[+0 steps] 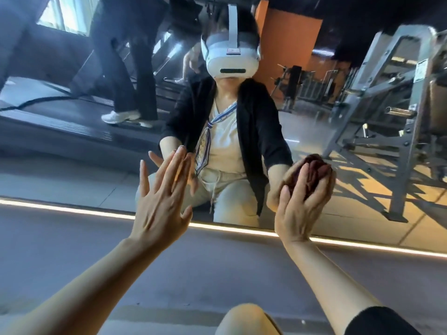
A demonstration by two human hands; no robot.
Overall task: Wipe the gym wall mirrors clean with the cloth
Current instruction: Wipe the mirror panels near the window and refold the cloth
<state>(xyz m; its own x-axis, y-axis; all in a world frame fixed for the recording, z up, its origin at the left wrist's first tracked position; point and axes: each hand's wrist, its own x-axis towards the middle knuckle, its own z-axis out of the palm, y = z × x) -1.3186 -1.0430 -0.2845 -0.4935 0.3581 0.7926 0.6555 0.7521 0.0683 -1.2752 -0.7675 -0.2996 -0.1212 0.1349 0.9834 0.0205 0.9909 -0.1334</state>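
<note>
We are low at the foot of the mirror (96, 170), mid-wipe. Our right hand (302, 204) grips the dark red cloth (312, 170), bunched in curled fingers and pressed to the glass just above the lit strip (72, 210) at the mirror's bottom edge. Our left hand (162, 197) lies flat against the glass, fingers straight and spread (bracing us, it seems). Next, we judge, comes sweeping the cloth sideways along this lower band with steady pressure.

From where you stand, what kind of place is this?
Most likely a gym. The wall mirror reflects a treadmill and a steel weight machine. The right hand presses a dark cloth against the mirror.
</note>
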